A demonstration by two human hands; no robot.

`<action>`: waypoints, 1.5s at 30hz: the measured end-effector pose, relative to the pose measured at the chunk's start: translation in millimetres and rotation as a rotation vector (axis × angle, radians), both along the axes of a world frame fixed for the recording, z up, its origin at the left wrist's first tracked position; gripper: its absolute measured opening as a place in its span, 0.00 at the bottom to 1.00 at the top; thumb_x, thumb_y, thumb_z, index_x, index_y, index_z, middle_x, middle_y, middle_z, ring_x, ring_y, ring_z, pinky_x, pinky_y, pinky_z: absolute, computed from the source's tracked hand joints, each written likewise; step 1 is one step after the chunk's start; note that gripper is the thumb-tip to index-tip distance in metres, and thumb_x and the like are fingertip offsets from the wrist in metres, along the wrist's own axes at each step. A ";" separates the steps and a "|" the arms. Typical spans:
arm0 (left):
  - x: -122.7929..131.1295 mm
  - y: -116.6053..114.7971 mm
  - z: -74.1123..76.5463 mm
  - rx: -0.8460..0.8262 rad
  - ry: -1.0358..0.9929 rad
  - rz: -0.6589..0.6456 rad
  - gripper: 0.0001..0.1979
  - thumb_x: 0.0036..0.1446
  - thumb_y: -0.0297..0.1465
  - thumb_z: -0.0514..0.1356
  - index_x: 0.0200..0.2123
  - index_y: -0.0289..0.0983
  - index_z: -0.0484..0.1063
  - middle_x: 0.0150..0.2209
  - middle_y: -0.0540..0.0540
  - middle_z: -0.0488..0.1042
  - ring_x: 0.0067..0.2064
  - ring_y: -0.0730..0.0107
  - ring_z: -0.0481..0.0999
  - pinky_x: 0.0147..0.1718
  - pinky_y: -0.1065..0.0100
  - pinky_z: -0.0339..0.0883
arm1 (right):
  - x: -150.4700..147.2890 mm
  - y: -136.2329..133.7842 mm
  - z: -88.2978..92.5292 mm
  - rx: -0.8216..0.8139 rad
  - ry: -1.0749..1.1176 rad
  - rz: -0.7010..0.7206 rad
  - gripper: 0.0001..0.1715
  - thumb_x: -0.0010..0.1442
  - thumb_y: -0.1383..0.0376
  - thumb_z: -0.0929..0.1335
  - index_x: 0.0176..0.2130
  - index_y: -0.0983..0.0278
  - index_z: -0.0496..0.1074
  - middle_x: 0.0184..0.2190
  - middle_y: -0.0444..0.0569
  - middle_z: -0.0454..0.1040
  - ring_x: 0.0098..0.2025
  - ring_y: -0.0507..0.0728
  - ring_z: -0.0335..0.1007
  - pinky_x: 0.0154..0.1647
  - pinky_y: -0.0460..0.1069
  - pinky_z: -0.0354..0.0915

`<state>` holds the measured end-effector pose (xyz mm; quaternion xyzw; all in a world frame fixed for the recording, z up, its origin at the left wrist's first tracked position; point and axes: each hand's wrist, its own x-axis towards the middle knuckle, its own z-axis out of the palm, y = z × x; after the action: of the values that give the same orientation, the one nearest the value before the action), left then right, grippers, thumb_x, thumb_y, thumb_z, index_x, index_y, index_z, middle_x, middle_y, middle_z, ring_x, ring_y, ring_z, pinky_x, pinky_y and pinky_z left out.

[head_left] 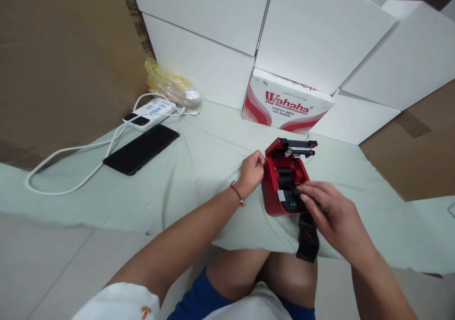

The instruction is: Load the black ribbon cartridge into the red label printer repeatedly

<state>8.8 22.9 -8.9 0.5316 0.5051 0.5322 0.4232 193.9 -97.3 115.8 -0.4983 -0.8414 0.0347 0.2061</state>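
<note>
A small red label printer [273,196] stands near the front edge of the covered table with its lid [293,144] raised. Black rolls [283,173] show inside it. My left hand [253,169] is closed at the printer's rear left corner, its fingertips against the red casing. Over the open compartment, my right hand [329,208] has thumb and fingers pinched on a black strip, partly hidden by the fingers. A wide black band [307,239] hangs from the printer's front, past the table edge; whether it joins the pinched strip I cannot tell.
Behind the printer leans a white and red Wahaha box [287,103] against stacked white boxes [320,31]. On the left lie a black phone [142,149], a white power strip [152,111], a looped white cable [67,193] and a yellowish plastic bag [170,83]. Cardboard stands at both sides.
</note>
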 end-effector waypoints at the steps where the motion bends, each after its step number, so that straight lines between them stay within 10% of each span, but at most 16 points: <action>1: 0.5 0.7 0.1 0.013 -0.007 0.013 0.10 0.51 0.17 0.52 0.27 0.38 0.64 0.27 0.53 0.68 0.31 0.71 0.66 0.34 0.69 0.59 | 4.1 -13.9 -4.8 0.042 -0.003 0.010 0.14 0.71 0.64 0.66 0.54 0.60 0.75 0.51 0.53 0.78 0.52 0.58 0.75 0.52 0.53 0.72; 10: -12.8 8.2 24.7 0.250 -0.103 -0.080 0.18 0.69 0.36 0.51 0.57 0.39 0.71 0.60 0.41 0.71 0.64 0.62 0.69 0.67 0.58 0.59 | 7.6 -51.8 -39.8 0.192 0.003 -0.042 0.30 0.69 0.69 0.67 0.68 0.59 0.64 0.61 0.58 0.72 0.62 0.63 0.69 0.63 0.64 0.67; 22: -16.4 -9.2 44.7 0.368 -0.193 -0.239 0.24 0.73 0.45 0.49 0.61 0.39 0.71 0.64 0.41 0.71 0.68 0.62 0.67 0.70 0.60 0.56 | 15.0 -43.8 -45.6 0.145 -0.068 -0.004 0.36 0.70 0.69 0.66 0.72 0.56 0.57 0.65 0.55 0.71 0.67 0.62 0.68 0.70 0.67 0.63; 30: -13.6 -23.0 61.6 0.376 -0.253 -0.241 0.25 0.73 0.46 0.47 0.60 0.39 0.72 0.61 0.40 0.75 0.64 0.59 0.72 0.67 0.57 0.62 | 8.1 -52.1 -51.0 0.150 -0.030 -0.049 0.35 0.69 0.72 0.65 0.71 0.59 0.58 0.65 0.55 0.70 0.68 0.60 0.66 0.71 0.66 0.62; 38: -28.7 -47.5 58.4 0.630 0.320 -0.462 0.18 0.72 0.36 0.48 0.44 0.39 0.77 0.51 0.43 0.83 0.59 0.60 0.79 0.72 0.51 0.47 | 6.1 -52.5 -52.7 0.151 -0.032 -0.057 0.37 0.69 0.72 0.65 0.73 0.58 0.56 0.66 0.56 0.70 0.68 0.62 0.65 0.71 0.67 0.61; 45: -33.3 -49.2 61.5 0.458 0.296 -0.552 0.10 0.66 0.33 0.56 0.37 0.40 0.77 0.49 0.44 0.84 0.58 0.59 0.80 0.72 0.50 0.45 | 9.1 -53.5 -58.1 0.196 -0.018 -0.051 0.39 0.69 0.69 0.65 0.74 0.57 0.54 0.66 0.57 0.69 0.67 0.66 0.66 0.67 0.69 0.64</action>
<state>-24.5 -26.3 52.6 0.7992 0.2667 0.4151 0.3432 203.0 -150.8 57.6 -0.4971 -0.8298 -0.0575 0.2472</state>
